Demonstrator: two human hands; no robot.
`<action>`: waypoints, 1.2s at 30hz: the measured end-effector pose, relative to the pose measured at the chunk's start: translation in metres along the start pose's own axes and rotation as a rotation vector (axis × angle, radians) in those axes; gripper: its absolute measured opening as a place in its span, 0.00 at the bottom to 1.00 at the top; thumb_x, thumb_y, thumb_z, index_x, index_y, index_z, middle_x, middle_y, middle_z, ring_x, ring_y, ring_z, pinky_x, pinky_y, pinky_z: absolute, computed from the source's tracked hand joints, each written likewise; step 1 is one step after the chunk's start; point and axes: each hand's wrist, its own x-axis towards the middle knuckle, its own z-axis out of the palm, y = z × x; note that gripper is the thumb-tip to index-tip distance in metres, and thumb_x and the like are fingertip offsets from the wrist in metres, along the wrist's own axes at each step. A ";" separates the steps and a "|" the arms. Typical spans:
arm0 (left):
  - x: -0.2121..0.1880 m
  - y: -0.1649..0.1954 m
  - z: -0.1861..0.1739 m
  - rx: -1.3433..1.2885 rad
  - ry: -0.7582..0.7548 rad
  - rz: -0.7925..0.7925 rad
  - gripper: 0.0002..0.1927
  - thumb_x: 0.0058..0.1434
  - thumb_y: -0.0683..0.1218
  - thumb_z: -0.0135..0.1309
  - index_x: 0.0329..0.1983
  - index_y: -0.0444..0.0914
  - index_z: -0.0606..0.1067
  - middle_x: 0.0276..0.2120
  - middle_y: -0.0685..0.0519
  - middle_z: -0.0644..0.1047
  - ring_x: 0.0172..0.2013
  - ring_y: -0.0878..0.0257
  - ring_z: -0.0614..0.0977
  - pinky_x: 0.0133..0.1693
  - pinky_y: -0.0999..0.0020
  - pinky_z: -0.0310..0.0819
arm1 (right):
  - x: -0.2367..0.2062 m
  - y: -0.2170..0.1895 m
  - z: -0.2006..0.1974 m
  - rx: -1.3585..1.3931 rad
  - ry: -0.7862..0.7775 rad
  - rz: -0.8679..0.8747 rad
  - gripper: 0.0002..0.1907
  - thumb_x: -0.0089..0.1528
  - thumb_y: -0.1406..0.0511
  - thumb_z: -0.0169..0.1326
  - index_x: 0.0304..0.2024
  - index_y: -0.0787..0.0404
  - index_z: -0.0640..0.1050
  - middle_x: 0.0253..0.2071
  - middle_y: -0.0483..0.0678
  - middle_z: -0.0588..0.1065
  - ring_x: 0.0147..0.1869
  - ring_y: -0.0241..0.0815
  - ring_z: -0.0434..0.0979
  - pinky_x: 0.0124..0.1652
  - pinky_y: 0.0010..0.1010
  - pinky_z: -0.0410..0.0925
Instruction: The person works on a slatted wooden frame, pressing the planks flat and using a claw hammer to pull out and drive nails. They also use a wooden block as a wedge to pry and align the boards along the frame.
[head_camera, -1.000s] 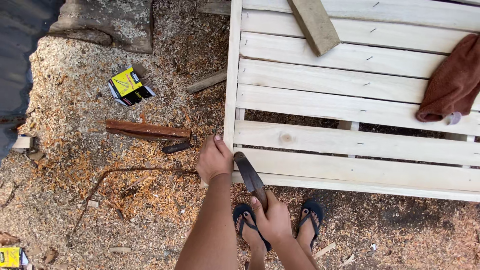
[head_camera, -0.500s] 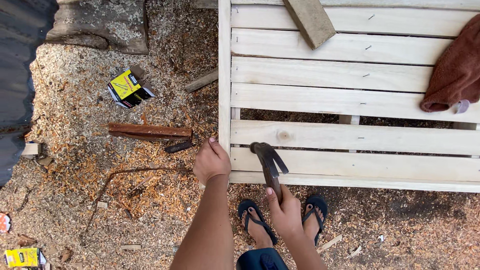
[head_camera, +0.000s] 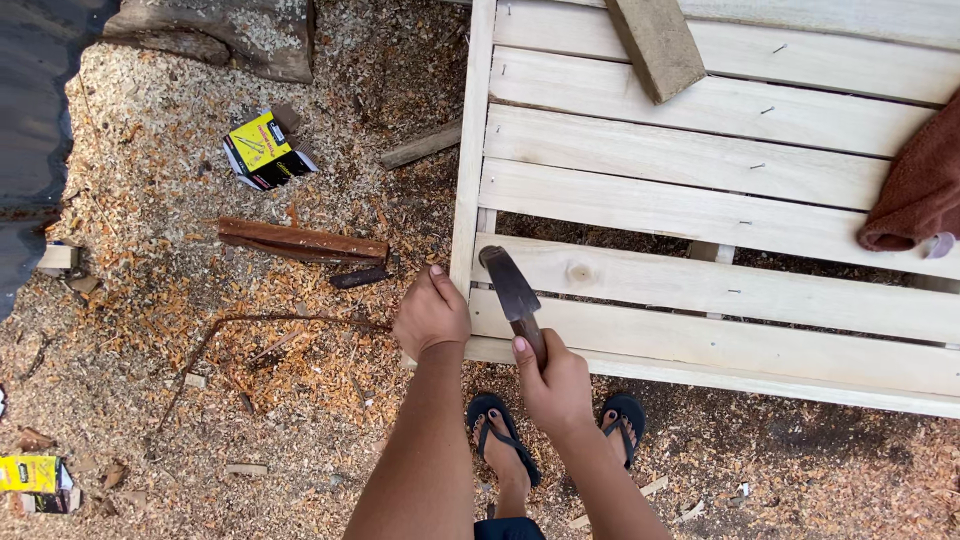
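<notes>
Nailing step, by the look of it: right hand (head_camera: 556, 385) was wrapped tight round the hammer (head_camera: 515, 300) handle, thumb up along the shaft, head low over the slat (head_camera: 720, 285) near the frame's (head_camera: 470, 150) left rail. Left hand (head_camera: 430, 315) was closed into a loose fist at the rail's outer edge, touching or just beside the wood; couldn't tell whether it pinched a nail, nothing visible in it. Hammer sat between the two hands, face down, just above or on the slat's left end, near a knot. Judgement: a strike at that joint was in hand; the next blow called for the left hand's fingers staying off the strike line and a square hit so the head didn't skid off the slat. Both forearms came in from the bottom edge, roughly parallel, wrists straight. Feet in sandals (head_camera: 500, 435) stood in the sawdust (head_camera: 150, 200) right below the frame. Brown cloth (head_camera: 915, 190) lay on the slats far right, loose plank (head_camera: 655, 45) on top, yellow box (head_camera: 262, 148) well off left.
</notes>
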 end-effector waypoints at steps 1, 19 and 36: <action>0.001 0.000 0.000 0.003 -0.013 -0.007 0.21 0.70 0.56 0.34 0.39 0.44 0.77 0.32 0.46 0.81 0.32 0.44 0.83 0.32 0.46 0.76 | -0.004 0.002 -0.005 0.019 0.043 -0.049 0.21 0.67 0.53 0.50 0.33 0.65 0.73 0.15 0.53 0.71 0.18 0.47 0.72 0.24 0.40 0.64; 0.003 0.005 -0.005 -0.024 -0.008 -0.016 0.21 0.71 0.57 0.31 0.43 0.44 0.74 0.34 0.46 0.82 0.34 0.44 0.83 0.34 0.46 0.76 | 0.026 0.015 0.007 -0.232 0.002 -0.102 0.26 0.67 0.48 0.46 0.32 0.64 0.73 0.19 0.59 0.73 0.27 0.65 0.76 0.29 0.52 0.67; 0.011 0.000 0.001 -0.048 0.043 -0.030 0.19 0.72 0.55 0.32 0.52 0.44 0.72 0.40 0.46 0.81 0.37 0.45 0.83 0.37 0.46 0.77 | 0.055 0.074 -0.087 0.565 -0.059 0.261 0.21 0.66 0.51 0.51 0.36 0.63 0.71 0.19 0.45 0.67 0.17 0.36 0.64 0.19 0.29 0.61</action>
